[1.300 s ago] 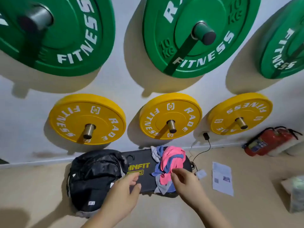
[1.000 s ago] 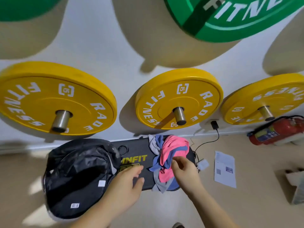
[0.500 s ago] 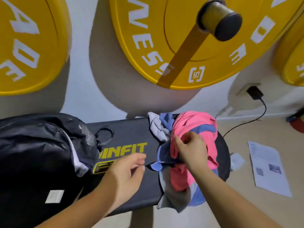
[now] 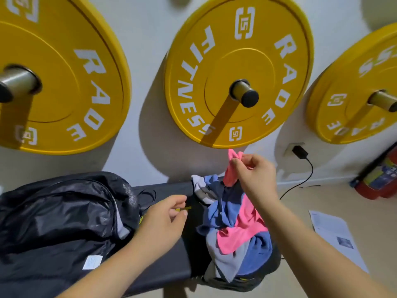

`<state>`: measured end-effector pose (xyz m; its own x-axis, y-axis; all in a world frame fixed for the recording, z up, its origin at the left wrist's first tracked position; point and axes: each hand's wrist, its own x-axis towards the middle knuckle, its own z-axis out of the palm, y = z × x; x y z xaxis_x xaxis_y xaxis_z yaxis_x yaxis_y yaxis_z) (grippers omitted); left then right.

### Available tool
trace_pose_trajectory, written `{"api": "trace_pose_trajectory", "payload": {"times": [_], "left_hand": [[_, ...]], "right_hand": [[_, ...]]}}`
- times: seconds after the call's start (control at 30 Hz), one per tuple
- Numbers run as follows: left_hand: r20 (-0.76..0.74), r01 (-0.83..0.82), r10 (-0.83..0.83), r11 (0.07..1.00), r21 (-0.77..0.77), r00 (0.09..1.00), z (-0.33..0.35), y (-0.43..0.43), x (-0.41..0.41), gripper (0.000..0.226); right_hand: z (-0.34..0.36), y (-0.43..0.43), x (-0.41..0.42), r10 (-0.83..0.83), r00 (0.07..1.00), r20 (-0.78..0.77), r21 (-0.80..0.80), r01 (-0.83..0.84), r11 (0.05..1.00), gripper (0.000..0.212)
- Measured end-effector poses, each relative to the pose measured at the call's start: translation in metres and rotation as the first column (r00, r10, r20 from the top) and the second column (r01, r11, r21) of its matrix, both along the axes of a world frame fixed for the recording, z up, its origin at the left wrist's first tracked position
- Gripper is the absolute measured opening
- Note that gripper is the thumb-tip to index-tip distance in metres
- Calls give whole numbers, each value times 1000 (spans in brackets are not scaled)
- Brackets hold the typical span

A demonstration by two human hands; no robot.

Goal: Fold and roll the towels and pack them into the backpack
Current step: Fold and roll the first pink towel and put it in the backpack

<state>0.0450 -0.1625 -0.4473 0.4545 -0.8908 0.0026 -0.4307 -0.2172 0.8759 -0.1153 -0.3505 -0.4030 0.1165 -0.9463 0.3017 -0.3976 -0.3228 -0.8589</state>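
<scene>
Two hands: yours, over the black worktop [image 4: 171, 265].
Right hand [image 4: 255, 177]: fingers pinch a corner of the pink towel [image 4: 242, 229], held above the towel heap [image 4: 257, 254].
Left hand [image 4: 163, 220]: fingers loosely curled, holding nothing.
Towel heap: worktop's right end.
Backpack [image 4: 53, 222]: left end.

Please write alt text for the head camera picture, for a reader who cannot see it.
The right hand pinches a pink towel, raised above a pile of towels on a black bench; the empty left hand is beside a black backpack.
</scene>
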Motion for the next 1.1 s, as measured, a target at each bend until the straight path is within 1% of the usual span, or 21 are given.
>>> {"api": "trace_pose_trajectory", "payload": {"times": [0.03,0.1,0.13,0.2,0.27,0.33,0.4,0.43,0.5,0.53,0.63,0.7,0.77,0.8,0.87,0.9,0.93,0.97,1.03,1.07,1.1], "left_hand": [[-13,-16,16,999,-33,1000,10,0,-2,35],[-50,-13,8,995,-100,999,28,3,-7,39],[-44,0,-6,991,-133,999,36,5,-9,45],[17,38,-35,982,-186,999,46,13,-14,60],[29,51,-45,976,-211,999,51,21,-21,70],[-16,25,-30,969,-246,999,51,26,-25,72],[-107,-16,-18,950,-312,994,53,28,-23,65],[-137,-32,-18,936,-351,990,54,27,-20,57],[-130,-46,-4,924,-380,991,56,27,-15,36],[-127,-54,7,926,-374,992,57,29,-13,30],[-201,-128,59,929,-348,978,57,30,-6,33],[-271,-162,82,943,-290,959,54,29,1,21],[-324,-149,80,969,-195,943,47,29,8,9],[-320,-127,74,981,-148,945,40,28,12,10],[-263,-78,57,995,-69,963,23,27,16,16],[-224,-61,52,997,-36,973,15,26,18,21],[-191,-55,53,998,-4,980,9,26,19,28],[-168,-47,49,999,19,985,5,25,19,36],[-134,-24,30,999,45,991,-2,23,19,49],[-113,-5,11,999,52,994,-5,21,19,49],[-85,21,-16,998,58,996,-8,19,20,45]], "right_hand": [[19,12,0,70,994,84,41,-73,996,28],[50,37,-3,177,950,258,114,-212,971,23],[61,49,-5,207,915,347,137,-268,954,22],[79,74,-6,208,843,496,197,-343,919,19],[88,96,-4,171,789,590,278,-398,874,18],[93,115,-3,194,709,678,300,-508,808,18],[98,128,0,249,628,737,274,-614,740,18],[99,132,1,277,632,723,273,-631,726,19],[94,132,3,311,704,639,313,-607,731,22],[88,131,3,311,731,607,341,-593,729,21],[66,122,3,252,817,519,441,-508,740,20],[43,111,0,187,917,353,529,-360,769,27],[12,100,-8,168,980,110,653,-199,731,32],[-4,97,-11,197,980,-4,718,-135,683,34],[-39,89,-18,298,938,-179,807,-33,589,43],[-53,85,-20,341,910,-235,819,-3,574,50],[-65,80,-20,367,886,-283,810,15,587,52],[-74,76,-19,379,862,-336,769,19,639,51],[-90,63,-17,302,794,-527,560,57,826,41],[-97,57,-17,227,759,-610,443,89,892,37],[-104,52,-19,168,744,-646,374,116,920,37]]}}
